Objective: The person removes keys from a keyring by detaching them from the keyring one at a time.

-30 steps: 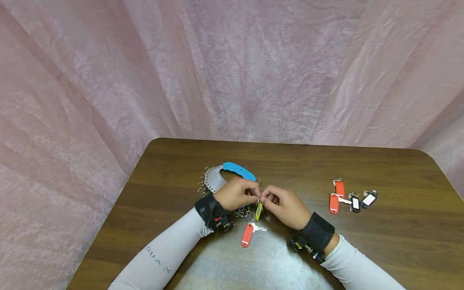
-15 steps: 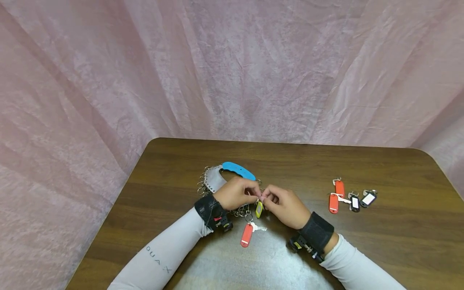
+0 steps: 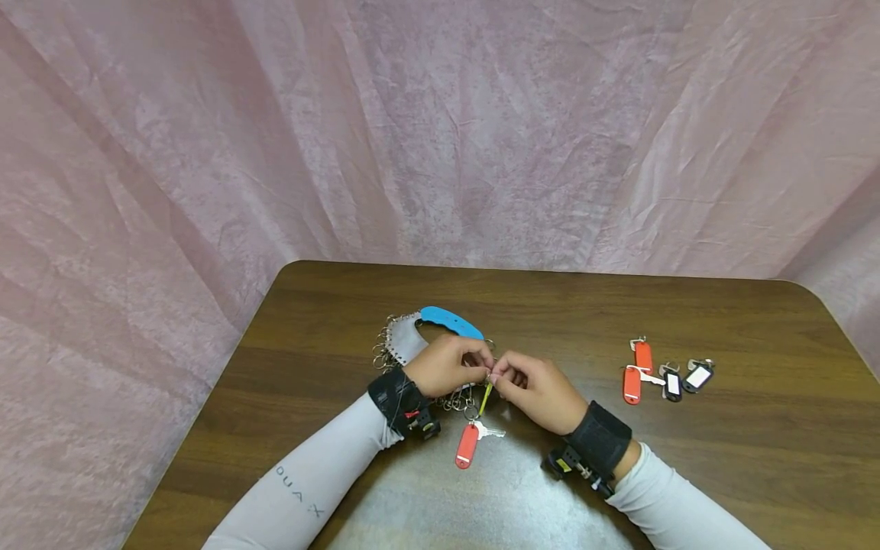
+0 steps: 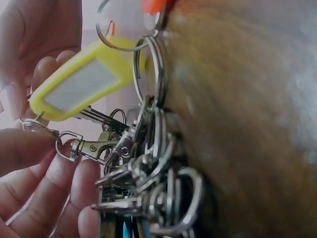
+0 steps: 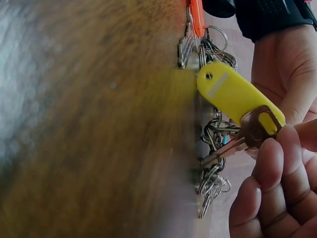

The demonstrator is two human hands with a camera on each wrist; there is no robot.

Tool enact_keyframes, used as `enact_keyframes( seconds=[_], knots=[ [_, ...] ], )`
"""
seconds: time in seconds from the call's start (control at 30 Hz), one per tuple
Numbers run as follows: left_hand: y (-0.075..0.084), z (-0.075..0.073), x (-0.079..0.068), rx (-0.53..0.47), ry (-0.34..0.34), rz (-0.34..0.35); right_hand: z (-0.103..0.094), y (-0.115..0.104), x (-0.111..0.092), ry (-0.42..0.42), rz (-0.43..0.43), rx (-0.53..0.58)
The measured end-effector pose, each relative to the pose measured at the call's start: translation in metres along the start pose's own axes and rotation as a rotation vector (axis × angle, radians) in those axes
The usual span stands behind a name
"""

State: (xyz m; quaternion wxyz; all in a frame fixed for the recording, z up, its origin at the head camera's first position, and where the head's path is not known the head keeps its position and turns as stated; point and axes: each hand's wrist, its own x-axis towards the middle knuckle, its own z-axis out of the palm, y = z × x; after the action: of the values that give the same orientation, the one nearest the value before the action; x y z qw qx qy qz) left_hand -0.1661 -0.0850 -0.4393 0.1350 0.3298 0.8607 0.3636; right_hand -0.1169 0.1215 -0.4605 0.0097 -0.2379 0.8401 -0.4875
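Note:
In the head view my left hand (image 3: pixel 450 367) and right hand (image 3: pixel 539 389) meet fingertip to fingertip. A yellow key tag (image 4: pixel 79 87) with a white label hangs between them, edge-on from above. My right fingers pinch the tag's small key ring (image 4: pixel 34 124), which also carries a key (image 5: pixel 255 129). Left thumb and fingers hold the ring end of a metal swivel clasp (image 4: pixel 94 148) right beside it. That clasp belongs to a grey crescent-shaped plate (image 3: pixel 409 340) with a blue handle (image 3: pixel 451 322) and many rings along its edge. The left hand hides part of the plate.
A red key tag (image 3: pixel 466 447) with a key lies on the wooden table (image 3: pixel 330 305), attached to a ring at the plate's near side. Farther right lie two red key tags (image 3: pixel 632 385) and two black key tags (image 3: pixel 699 376). A pink curtain (image 3: pixel 440 137) stands behind the table.
The yellow tag has twisted from showing its face to edge-on and swung slightly left. Both hands keep their pinch, with the right fingertips shifting a little left.

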Motion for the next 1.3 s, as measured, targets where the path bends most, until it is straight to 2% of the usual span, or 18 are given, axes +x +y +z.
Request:
enact_keyframes(
  seconds=[0.3, 1.3],
  knots=[
    [-0.0027, 0.0015, 0.0011, -0.003, 0.029, -0.028, -0.0001, -0.0001, 0.0005, -0.01, -0.005, -0.032],
    [0.001, 0.0014, -0.0004, 0.012, 0.004, 0.045, -0.0001, -0.0006, 0.0005, 0.001, 0.035, -0.041]
  ],
)
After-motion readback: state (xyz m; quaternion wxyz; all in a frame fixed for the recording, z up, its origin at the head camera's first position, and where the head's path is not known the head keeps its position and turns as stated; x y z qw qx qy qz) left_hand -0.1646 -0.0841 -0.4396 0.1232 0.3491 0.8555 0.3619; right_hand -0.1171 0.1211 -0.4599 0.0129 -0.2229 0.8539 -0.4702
